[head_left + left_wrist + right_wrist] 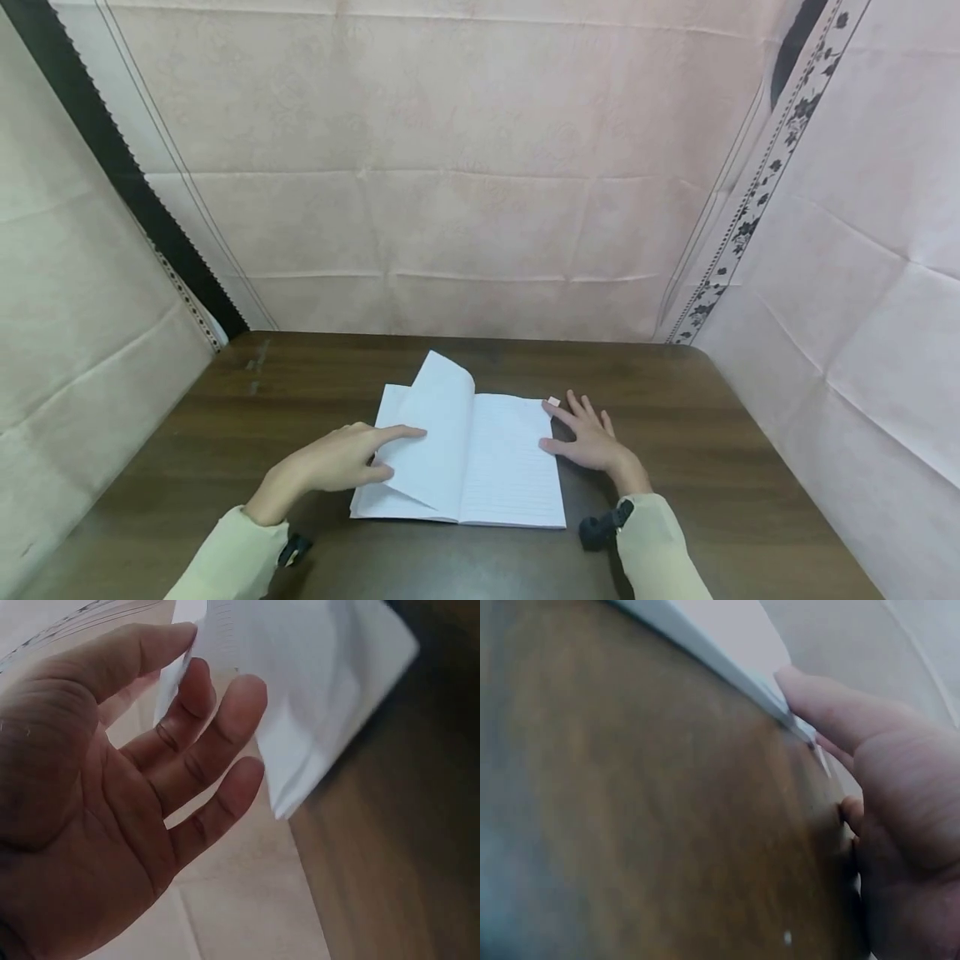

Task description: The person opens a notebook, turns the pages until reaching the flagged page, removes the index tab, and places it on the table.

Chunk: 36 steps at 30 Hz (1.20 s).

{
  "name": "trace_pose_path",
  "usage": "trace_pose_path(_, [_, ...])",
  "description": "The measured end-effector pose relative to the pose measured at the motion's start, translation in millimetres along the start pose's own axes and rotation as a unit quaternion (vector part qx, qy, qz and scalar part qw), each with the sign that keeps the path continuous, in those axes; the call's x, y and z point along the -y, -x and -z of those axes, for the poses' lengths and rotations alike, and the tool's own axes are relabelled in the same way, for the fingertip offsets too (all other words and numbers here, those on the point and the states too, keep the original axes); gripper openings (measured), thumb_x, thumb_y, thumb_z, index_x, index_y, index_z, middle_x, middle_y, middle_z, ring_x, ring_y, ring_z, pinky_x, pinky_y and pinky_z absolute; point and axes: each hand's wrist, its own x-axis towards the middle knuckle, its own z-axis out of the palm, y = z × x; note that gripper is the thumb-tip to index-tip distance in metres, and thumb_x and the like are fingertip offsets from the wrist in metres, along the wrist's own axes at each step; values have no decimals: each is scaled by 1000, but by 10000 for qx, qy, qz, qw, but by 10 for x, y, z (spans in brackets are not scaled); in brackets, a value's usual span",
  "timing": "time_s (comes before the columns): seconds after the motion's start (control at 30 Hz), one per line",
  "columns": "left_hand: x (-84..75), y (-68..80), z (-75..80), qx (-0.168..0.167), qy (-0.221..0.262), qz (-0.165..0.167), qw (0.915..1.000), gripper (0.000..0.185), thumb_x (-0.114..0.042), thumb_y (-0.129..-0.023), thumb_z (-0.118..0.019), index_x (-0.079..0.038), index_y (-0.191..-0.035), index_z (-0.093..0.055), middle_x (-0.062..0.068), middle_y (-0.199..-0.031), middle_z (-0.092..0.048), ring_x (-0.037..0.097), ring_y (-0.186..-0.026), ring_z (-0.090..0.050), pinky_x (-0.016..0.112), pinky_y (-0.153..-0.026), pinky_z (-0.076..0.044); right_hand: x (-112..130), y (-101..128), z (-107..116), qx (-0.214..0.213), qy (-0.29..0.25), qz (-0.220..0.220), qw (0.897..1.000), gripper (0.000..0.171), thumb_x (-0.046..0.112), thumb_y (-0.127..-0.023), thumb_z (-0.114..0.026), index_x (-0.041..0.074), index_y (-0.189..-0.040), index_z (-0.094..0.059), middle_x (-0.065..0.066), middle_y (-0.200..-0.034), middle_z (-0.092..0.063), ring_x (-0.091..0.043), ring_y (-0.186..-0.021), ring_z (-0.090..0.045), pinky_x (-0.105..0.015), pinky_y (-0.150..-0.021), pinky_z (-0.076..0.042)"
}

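My left hand (341,461) nearest, fingers straight, fingertip pressing raised, curling page of open white lined notebook (487,454); grasping nothing. Notebook lies mid dark brown wooden table (750,467), toward near edge. My right hand (592,437) flat, relaxed, thumb touching notebook's right edge. Pink creased cloth backdrop (465,167) behind table's far edge.

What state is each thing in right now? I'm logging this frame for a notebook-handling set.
Notebook: open, lying flat on the table.
Left page: folded over diagonally, partly raised.
Left hand: open, index finger pressing on the folded page.
Right hand: open, fingers spread, resting at the notebook's right edge.
Small white scrap: lying by the right fingertips.
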Motion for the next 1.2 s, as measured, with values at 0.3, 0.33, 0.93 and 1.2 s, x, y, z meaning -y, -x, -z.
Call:
trace_pose_path(0.3, [-57, 25, -95, -4, -1004, 377, 9942, 38, -30, -93, -70, -22, -130, -66, 4, -102, -70, 20, -85, -62, 38, -67, -48, -1, 2, 26, 133, -9, -58, 9999, 78, 56, -93, -60, 23, -158, -33, -21, -165, -4, -45, -150, 5, -68, -111, 8])
trace_pose_path(0.33, [-75, 7, -111, -41, -1120, 368, 9930, 37, -30, -92, -71, -22, -128, -67, 4, -108, -69, 21, -90, -62, 39, -68, -49, 1, 3, 27, 130, -31, -62, 9999, 78, 56, -93, -61, 23, -158, -33, -21, -165, -5, -46, -150, 6, -68, -111, 8])
trace_pose_path(0.93, [-534, -610, -390, 407, -1638, -328, 9851, 45, -29, -84, -80, -19, -126, -66, -9, -82, -49, 6, -68, -41, 26, -64, -40, 25, 29, 41, 190, -153, -96, 9997, 78, 55, -92, -62, 23, -158, -34, -21, -165, -5, -45, -150, 6, -68, -111, 10])
trace_pose_path(1.2, [-729, -811, -522, 729, -1689, -338, 9823, 55, -34, -80, -84, -26, -131, -63, -12, -81, -52, 5, -71, -47, 28, -72, -45, 56, 43, 58, 89, -194, -118, 9997, 78, 53, -91, -64, 22, -156, -36, -22, -165, -7, -46, -150, 5, -68, -111, 8])
